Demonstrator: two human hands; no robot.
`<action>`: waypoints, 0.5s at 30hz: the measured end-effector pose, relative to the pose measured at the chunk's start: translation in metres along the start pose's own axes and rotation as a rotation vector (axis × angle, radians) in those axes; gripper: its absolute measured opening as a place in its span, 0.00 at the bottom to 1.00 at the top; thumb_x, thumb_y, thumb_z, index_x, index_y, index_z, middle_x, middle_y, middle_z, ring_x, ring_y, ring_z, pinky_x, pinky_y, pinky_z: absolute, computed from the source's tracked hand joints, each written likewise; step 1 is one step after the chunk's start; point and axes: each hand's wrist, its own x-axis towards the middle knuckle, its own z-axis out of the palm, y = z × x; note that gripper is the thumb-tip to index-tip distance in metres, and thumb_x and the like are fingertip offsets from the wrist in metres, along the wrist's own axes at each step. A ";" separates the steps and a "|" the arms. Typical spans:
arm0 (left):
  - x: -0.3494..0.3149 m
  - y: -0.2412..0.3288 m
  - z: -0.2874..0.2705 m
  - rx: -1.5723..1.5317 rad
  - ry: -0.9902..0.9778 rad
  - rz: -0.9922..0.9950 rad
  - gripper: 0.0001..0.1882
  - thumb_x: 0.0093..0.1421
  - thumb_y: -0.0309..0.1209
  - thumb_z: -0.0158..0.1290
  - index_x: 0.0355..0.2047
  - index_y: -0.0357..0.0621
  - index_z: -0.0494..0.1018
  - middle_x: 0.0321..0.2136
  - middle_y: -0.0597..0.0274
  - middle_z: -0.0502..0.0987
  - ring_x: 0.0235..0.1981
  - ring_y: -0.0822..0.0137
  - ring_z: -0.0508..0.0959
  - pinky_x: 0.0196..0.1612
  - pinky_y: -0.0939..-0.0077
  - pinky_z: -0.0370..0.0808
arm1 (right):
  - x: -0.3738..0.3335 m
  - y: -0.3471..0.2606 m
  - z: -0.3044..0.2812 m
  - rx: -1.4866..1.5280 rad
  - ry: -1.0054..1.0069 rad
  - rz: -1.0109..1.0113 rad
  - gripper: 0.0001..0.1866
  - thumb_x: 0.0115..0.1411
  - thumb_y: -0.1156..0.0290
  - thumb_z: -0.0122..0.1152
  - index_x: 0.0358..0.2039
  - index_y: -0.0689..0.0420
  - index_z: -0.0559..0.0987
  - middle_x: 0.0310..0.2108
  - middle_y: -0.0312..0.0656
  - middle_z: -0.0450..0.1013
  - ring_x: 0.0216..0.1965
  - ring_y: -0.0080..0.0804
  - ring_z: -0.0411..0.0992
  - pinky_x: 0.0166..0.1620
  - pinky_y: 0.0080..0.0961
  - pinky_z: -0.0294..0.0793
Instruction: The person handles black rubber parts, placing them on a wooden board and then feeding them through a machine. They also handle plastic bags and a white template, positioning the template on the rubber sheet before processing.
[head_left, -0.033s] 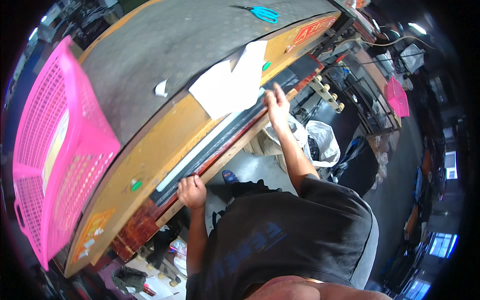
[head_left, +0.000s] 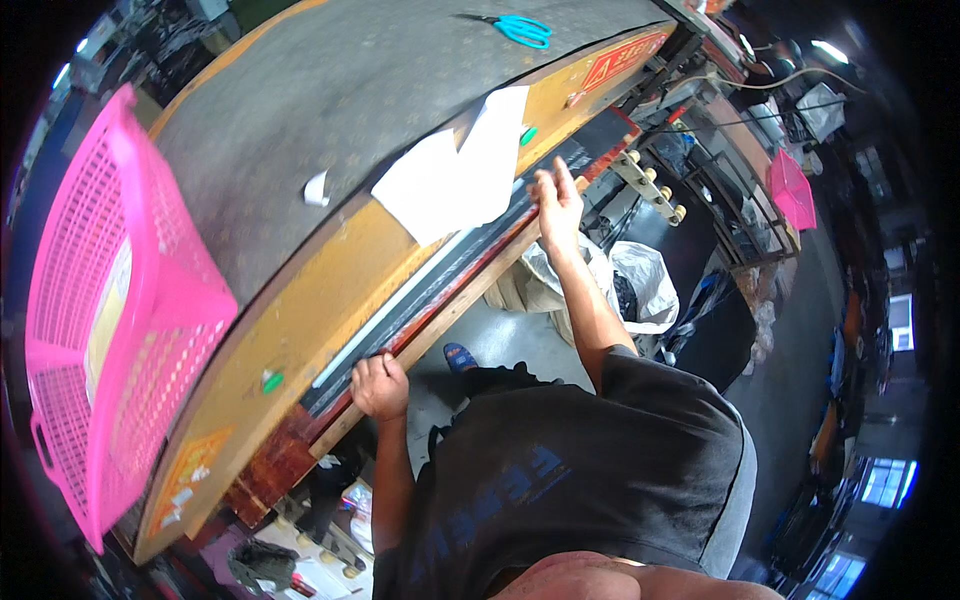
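Observation:
My left hand (head_left: pixel 380 386) is curled closed at the near edge of the machine bed, by the lower end of a long pale strip (head_left: pixel 375 335). Anything inside its fingers is hidden. Farther right, my right hand (head_left: pixel 560 208) is lifted over the bed's edge, fingers apart and nothing visible in them. Between the hands run a dark, shiny band (head_left: pixel 420 318) and a bare wooden rail (head_left: pixel 465 288). White sheets (head_left: pixel 445 185), bent and overlapping, lie across the yellow front panel (head_left: pixel 320 310), left of my right hand.
A pink plastic basket (head_left: pixel 150 270) stands at the left on the grey patterned tabletop (head_left: pixel 330 95). Turquoise-handled scissors (head_left: pixel 522 32) and a small white scrap (head_left: pixel 317 189) lie there too. Green buttons (head_left: pixel 272 382) sit on the panel. White sacks (head_left: pixel 645 285) stand on the floor at right.
The fingers of my right hand have spread and straightened a little. My left hand stays closed in nearly the same place. The whole view has shifted slightly.

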 end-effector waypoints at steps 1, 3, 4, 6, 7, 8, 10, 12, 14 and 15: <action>0.009 -0.003 0.004 0.049 -0.005 0.002 0.13 0.64 0.38 0.55 0.25 0.46 0.74 0.29 0.55 0.74 0.33 0.49 0.77 0.35 0.52 0.74 | 0.017 -0.001 0.002 -0.028 0.006 -0.050 0.29 0.73 0.72 0.58 0.72 0.62 0.65 0.42 0.35 0.77 0.38 0.23 0.75 0.44 0.20 0.77; 0.018 -0.007 0.008 0.112 -0.016 0.006 0.13 0.64 0.39 0.54 0.25 0.46 0.73 0.29 0.54 0.74 0.33 0.48 0.77 0.35 0.51 0.74 | 0.036 0.006 0.008 -0.482 -0.106 -0.213 0.30 0.73 0.71 0.59 0.73 0.58 0.66 0.43 0.35 0.76 0.40 0.23 0.74 0.46 0.20 0.76; 0.019 -0.007 0.008 0.128 -0.021 0.002 0.13 0.64 0.39 0.54 0.25 0.46 0.73 0.29 0.54 0.74 0.33 0.48 0.77 0.35 0.51 0.74 | 0.036 0.012 0.011 -0.388 -0.246 -0.190 0.29 0.71 0.66 0.60 0.70 0.58 0.70 0.48 0.51 0.79 0.53 0.33 0.76 0.56 0.29 0.75; 0.018 -0.007 0.008 0.154 -0.046 0.006 0.13 0.63 0.40 0.53 0.26 0.46 0.73 0.29 0.54 0.74 0.34 0.47 0.77 0.34 0.51 0.73 | 0.026 0.023 0.010 -0.375 -0.194 -0.185 0.26 0.71 0.67 0.58 0.68 0.58 0.73 0.48 0.51 0.79 0.50 0.35 0.77 0.55 0.29 0.75; 0.016 -0.007 0.007 0.155 -0.062 -0.021 0.13 0.63 0.40 0.53 0.26 0.46 0.73 0.29 0.54 0.74 0.34 0.47 0.77 0.34 0.51 0.73 | 0.019 0.025 0.001 -0.347 -0.215 -0.125 0.24 0.71 0.68 0.57 0.66 0.58 0.76 0.48 0.51 0.79 0.49 0.36 0.77 0.55 0.30 0.75; 0.016 -0.007 0.006 0.159 -0.063 -0.020 0.13 0.63 0.40 0.53 0.26 0.46 0.73 0.29 0.54 0.74 0.34 0.47 0.77 0.34 0.51 0.73 | 0.008 0.029 -0.003 -0.444 -0.201 -0.145 0.21 0.71 0.67 0.58 0.62 0.59 0.78 0.45 0.51 0.79 0.48 0.40 0.77 0.55 0.34 0.76; 0.015 -0.007 0.005 0.149 -0.058 -0.036 0.13 0.64 0.40 0.53 0.26 0.46 0.74 0.29 0.54 0.74 0.33 0.47 0.77 0.34 0.51 0.73 | -0.015 0.033 -0.014 -0.589 -0.307 -0.241 0.16 0.70 0.64 0.59 0.51 0.59 0.83 0.41 0.49 0.79 0.46 0.45 0.77 0.57 0.39 0.75; 0.015 -0.007 0.006 0.141 -0.037 0.002 0.14 0.64 0.41 0.52 0.26 0.46 0.73 0.29 0.54 0.74 0.33 0.47 0.77 0.34 0.51 0.73 | -0.035 0.038 -0.023 -0.798 -0.577 -0.467 0.14 0.67 0.61 0.61 0.41 0.58 0.85 0.38 0.44 0.79 0.45 0.45 0.76 0.61 0.41 0.71; 0.015 -0.007 0.008 0.135 -0.032 -0.003 0.15 0.64 0.41 0.52 0.26 0.45 0.73 0.29 0.53 0.74 0.33 0.46 0.77 0.34 0.50 0.73 | -0.044 0.044 -0.027 -0.912 -0.711 -0.673 0.13 0.64 0.60 0.64 0.34 0.55 0.86 0.35 0.40 0.80 0.44 0.43 0.75 0.62 0.39 0.67; 0.014 -0.007 0.008 0.139 -0.022 -0.006 0.15 0.64 0.41 0.52 0.26 0.45 0.73 0.29 0.53 0.74 0.33 0.46 0.77 0.34 0.49 0.73 | -0.047 0.047 -0.027 -0.904 -0.702 -0.660 0.12 0.63 0.59 0.64 0.30 0.54 0.86 0.34 0.38 0.80 0.43 0.41 0.75 0.62 0.38 0.65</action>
